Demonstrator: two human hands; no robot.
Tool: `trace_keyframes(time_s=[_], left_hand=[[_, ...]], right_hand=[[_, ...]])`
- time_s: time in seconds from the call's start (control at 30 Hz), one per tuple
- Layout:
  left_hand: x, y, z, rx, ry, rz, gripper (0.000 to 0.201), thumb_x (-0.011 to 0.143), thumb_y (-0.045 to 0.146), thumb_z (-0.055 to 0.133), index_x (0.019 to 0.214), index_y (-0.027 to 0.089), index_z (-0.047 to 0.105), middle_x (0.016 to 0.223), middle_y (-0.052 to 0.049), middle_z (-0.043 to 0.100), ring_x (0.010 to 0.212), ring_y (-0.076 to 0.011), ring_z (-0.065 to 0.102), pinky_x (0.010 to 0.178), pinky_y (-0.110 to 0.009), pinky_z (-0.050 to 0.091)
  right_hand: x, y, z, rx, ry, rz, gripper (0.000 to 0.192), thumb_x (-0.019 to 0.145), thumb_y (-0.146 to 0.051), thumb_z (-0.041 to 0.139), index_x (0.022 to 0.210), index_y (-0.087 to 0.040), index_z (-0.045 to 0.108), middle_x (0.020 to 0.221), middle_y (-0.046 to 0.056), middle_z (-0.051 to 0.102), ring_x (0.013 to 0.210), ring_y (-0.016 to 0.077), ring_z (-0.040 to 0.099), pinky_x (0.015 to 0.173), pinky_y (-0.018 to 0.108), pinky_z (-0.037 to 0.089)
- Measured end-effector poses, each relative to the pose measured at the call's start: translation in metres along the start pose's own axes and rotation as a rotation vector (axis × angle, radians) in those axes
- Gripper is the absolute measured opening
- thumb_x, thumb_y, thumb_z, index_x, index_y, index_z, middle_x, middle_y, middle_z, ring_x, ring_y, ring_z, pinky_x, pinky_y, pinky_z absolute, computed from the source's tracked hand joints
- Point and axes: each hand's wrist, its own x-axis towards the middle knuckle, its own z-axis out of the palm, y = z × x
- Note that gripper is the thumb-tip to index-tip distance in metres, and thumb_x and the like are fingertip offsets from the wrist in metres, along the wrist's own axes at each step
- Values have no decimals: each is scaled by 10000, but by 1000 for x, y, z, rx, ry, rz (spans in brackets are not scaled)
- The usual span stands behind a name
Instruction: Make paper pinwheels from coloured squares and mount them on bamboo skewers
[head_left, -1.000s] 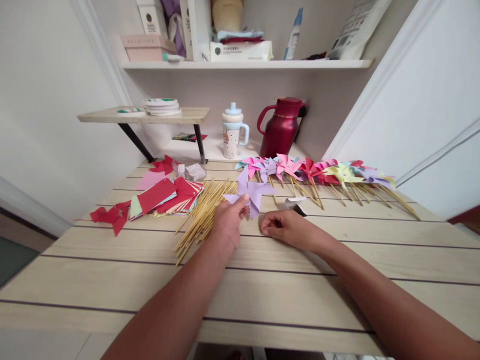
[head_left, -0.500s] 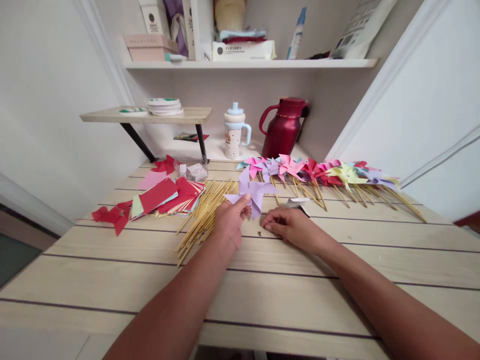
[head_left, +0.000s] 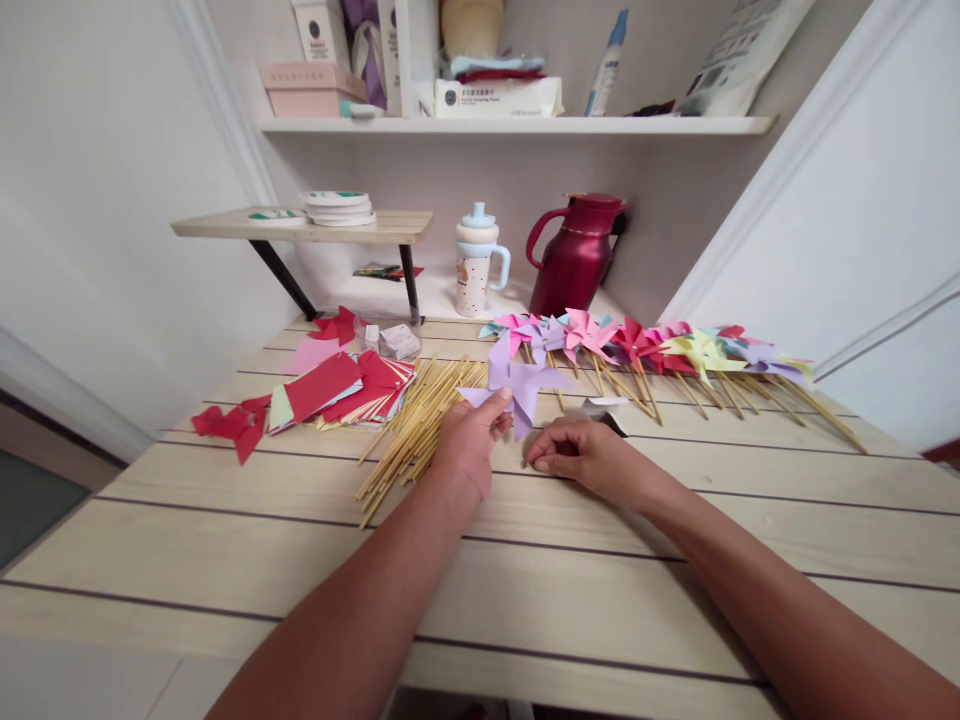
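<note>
My left hand (head_left: 474,432) is closed on a lavender paper pinwheel (head_left: 517,380), thumb on its front near the middle. The pinwheel has no stick that I can see. My right hand (head_left: 574,450) rests on the table with curled fingers, thumb and index close together. At their tips lies a tiny dark bit, too small to name; whether it is gripped is unclear. Just behind the right hand is a small white and black piece (head_left: 609,415), partly hidden. A heap of thin wooden sticks (head_left: 409,435) lies beside my left hand.
Finished pinwheels on sticks (head_left: 637,345) lie in a row at the back right. Coloured paper sheets (head_left: 322,385) and a folded red paper piece (head_left: 236,425) lie at left. Behind stand a cup (head_left: 474,270), a red jug (head_left: 574,255) and a small raised shelf (head_left: 390,225).
My right fingertips have moved slightly left and down to the tiny dark bit on the table. The left hand still holds the pinwheel. The whole view has shifted a little.
</note>
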Motion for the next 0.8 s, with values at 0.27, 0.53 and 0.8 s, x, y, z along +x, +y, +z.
trace_keyframes(time_s=[0.27,0.53,0.8], left_hand=[[-1,0,1,-3,-1,-8,215,618,165,869,701,126,675,666,-14,668,596,-90,575,668,-244,458],[-2,-1,1,-24,-3,-17,245,599,181,880,693,121,661,650,-6,650,592,-86,567,670,-243,459],[-3,-1,1,-33,-12,-27,249,591,188,880,661,126,649,622,3,633,576,-80,546,662,-240,454]], right_hand=[[-2,-7,0,16,-6,-36,135,821,-314,663,835,-208,745,784,5,629,702,148,562,654,273,440],[-3,-10,3,-10,53,-34,151,748,-338,753,837,-216,768,817,15,630,726,162,554,652,284,437],[-3,-9,8,-24,89,-43,103,769,-297,717,828,-224,760,859,31,684,758,186,592,702,320,459]])
